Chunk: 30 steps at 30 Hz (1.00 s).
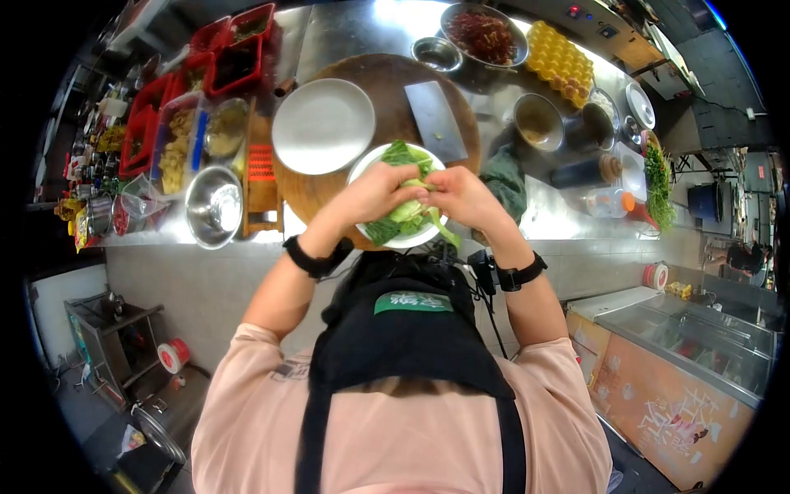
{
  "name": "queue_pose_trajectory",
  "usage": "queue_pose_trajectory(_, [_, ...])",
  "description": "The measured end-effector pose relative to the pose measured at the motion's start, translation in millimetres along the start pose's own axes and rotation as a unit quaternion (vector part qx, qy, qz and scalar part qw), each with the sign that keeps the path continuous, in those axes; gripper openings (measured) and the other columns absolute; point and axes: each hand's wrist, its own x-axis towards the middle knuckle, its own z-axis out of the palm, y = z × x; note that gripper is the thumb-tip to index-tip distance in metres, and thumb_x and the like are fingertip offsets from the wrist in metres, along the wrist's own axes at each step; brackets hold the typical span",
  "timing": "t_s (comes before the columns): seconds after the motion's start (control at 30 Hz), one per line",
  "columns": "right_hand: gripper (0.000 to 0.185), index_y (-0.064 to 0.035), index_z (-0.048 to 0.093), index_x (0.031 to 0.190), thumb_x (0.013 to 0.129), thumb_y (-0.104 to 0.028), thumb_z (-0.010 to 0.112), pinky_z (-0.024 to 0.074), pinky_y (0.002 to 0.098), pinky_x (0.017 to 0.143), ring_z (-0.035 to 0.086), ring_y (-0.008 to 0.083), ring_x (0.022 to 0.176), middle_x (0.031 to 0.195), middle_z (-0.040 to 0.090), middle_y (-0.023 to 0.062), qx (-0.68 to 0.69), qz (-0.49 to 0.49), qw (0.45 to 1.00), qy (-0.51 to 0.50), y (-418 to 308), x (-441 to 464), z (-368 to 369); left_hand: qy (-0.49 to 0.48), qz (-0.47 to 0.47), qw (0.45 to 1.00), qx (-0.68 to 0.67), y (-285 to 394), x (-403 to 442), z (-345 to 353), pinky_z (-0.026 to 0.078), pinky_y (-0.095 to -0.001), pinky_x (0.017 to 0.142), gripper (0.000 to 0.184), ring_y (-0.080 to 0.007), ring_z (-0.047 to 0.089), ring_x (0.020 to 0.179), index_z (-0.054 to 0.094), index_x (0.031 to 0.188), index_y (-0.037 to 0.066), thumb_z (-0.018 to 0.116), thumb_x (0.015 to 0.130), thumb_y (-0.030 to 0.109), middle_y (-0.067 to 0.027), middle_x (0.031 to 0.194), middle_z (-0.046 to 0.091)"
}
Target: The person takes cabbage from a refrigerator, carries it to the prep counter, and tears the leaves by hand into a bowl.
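Note:
My left hand (380, 194) and my right hand (462, 196) meet over a white bowl (355, 174) at the near edge of the round wooden chopping board (387, 70). Both are closed on green leafy lettuce (409, 212), fingertips close together on a pale stem part. More dark green leaf lies in the bowl below, and one piece hangs past its right rim. Beyond my left hand, a white plate (323, 126) rests on the board. A cleaver (436, 123) lies flat to its right with a scrap of green on the blade.
Red bins (236, 67), a clear tub (174, 152), a steel bowl (214, 206) and an orange-and-wood grater (261, 162) stand left. At back right are a bowl of dried chillies (484, 37) and a yellow egg tray (559, 62). Right, there are steel pots (539, 123), a bottle (607, 202) and green herbs (660, 185).

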Motion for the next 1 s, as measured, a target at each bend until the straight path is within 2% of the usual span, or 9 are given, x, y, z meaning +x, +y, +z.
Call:
queue_pose_trajectory(0.1, [0.010, 0.0016, 0.068, 0.088, 0.087, -0.009, 0.066, 0.0435, 0.0228, 0.055, 0.054, 0.0073, 0.059, 0.072, 0.063, 0.0025, 0.046, -0.111, 0.988, 0.094, 15.9, 4.4, 10.3, 0.018, 0.016, 0.999, 0.043, -2.8, -1.6, 4.5, 0.045, -0.0335, 0.063, 0.022, -0.0174, 0.057, 0.069, 0.058, 0.092, -0.001, 0.064, 0.090, 0.020, -0.0054, 0.071, 0.059])
queue_pose_trajectory(0.17, [0.011, 0.0018, 0.068, 0.089, 0.088, -0.008, 0.066, 0.0442, 0.0224, 0.056, 0.055, 0.0073, 0.061, 0.073, 0.064, 0.0024, 0.176, -0.103, 0.971, 0.123, 20.8, 7.7, 21.2, 0.237, 0.006, 0.970, -0.048, -8.4, -4.9, 20.7, 0.041, -0.0296, 0.055, 0.024, -0.0134, 0.052, 0.060, 0.058, 0.087, 0.002, 0.060, 0.095, 0.024, -0.0016, 0.066, 0.056])
queue_pose_trajectory(0.23, [0.011, 0.0021, 0.068, 0.091, 0.089, -0.008, 0.066, 0.0448, 0.0220, 0.057, 0.056, 0.0073, 0.062, 0.075, 0.065, 0.0023, 0.310, -0.090, 0.933, 0.157, 37.3, 3.8, 28.9, 0.345, -0.113, 0.857, -0.366, 2.2, -4.0, 16.9, 0.030, -0.0213, 0.048, 0.024, -0.0036, 0.036, 0.054, 0.058, 0.081, 0.009, 0.054, 0.099, 0.025, 0.0042, 0.060, 0.044])
queue_pose_trajectory(0.33, [0.009, 0.0012, 0.066, 0.096, 0.090, -0.006, 0.064, 0.0485, 0.0213, 0.060, 0.059, 0.0089, 0.066, 0.080, 0.066, 0.0040, 0.305, -0.066, 0.917, 0.249, 86.6, 2.0, 7.0, 0.347, -0.055, 0.816, -0.459, -10.4, -10.4, 10.3, 0.034, -0.0233, 0.049, 0.026, -0.0056, 0.039, 0.054, 0.057, 0.080, 0.007, 0.056, 0.098, 0.026, 0.0049, 0.058, 0.041])
queue_pose_trajectory(0.4, [0.010, 0.0012, 0.066, 0.093, 0.091, -0.008, 0.063, 0.0467, 0.0210, 0.061, 0.058, 0.0077, 0.068, 0.079, 0.066, 0.0031, 0.231, -0.064, 0.935, 0.260, 81.9, -9.5, -13.1, 0.239, -0.065, 0.967, -0.064, -29.6, -14.7, 20.5, 0.042, -0.0364, 0.054, 0.025, -0.0219, 0.051, 0.055, 0.057, 0.080, 0.002, 0.063, 0.091, 0.024, -0.0073, 0.061, 0.051])
queue_pose_trajectory(0.5, [0.011, 0.0011, 0.066, 0.092, 0.090, -0.009, 0.063, 0.0461, 0.0232, 0.063, 0.059, 0.0085, 0.071, 0.078, 0.066, 0.0044, 0.152, -0.025, 0.966, 0.208, 70.4, -18.8, -32.2, 0.076, -0.022, 0.978, 0.194, -49.3, -18.1, 34.6, 0.044, -0.0428, 0.083, 0.030, -0.0318, 0.057, 0.100, 0.063, 0.096, 0.005, 0.070, 0.082, 0.031, -0.0139, 0.106, 0.060])
queue_pose_trajectory(0.7, [0.014, -0.0011, 0.066, 0.091, 0.087, -0.014, 0.064, 0.0480, 0.0374, 0.070, 0.062, 0.0271, 0.074, 0.081, 0.066, 0.0165, -0.171, -0.081, 0.969, 0.161, 90.3, 28.1, -82.4, 0.142, 0.089, 0.952, 0.256, -43.0, -51.7, 27.0, 0.032, -0.0509, 0.103, 0.068, -0.0379, 0.040, 0.127, 0.054, 0.131, 0.015, 0.077, 0.072, 0.040, -0.0183, 0.140, 0.042])
queue_pose_trajectory(0.83, [0.020, -0.0036, 0.065, 0.089, 0.085, -0.023, 0.066, 0.0498, 0.0403, 0.072, 0.063, 0.0335, 0.080, 0.082, 0.067, 0.0170, -0.298, -0.063, 0.945, 0.122, 95.0, 90.0, -96.2, 0.017, 0.093, 0.960, 0.265, -56.7, -74.3, 22.2, 0.032, -0.0510, 0.105, 0.062, -0.0378, 0.036, 0.132, 0.060, 0.124, 0.015, 0.080, 0.066, 0.029, -0.0168, 0.145, 0.036])
queue_pose_trajectory(1.0, [0.018, -0.0081, 0.063, 0.090, 0.082, -0.024, 0.065, 0.0527, 0.0460, 0.076, 0.066, 0.0340, 0.092, 0.097, 0.069, 0.0138, -0.499, -0.019, 0.857, 0.125, 114.8, 150.8, -73.4, 0.040, 0.088, 0.967, 0.234, -78.9, -60.6, 40.9, 0.035, -0.0470, 0.105, 0.054, -0.0367, 0.039, 0.130, 0.064, 0.116, 0.013, 0.079, 0.064, 0.014, -0.0146, 0.143, 0.040])
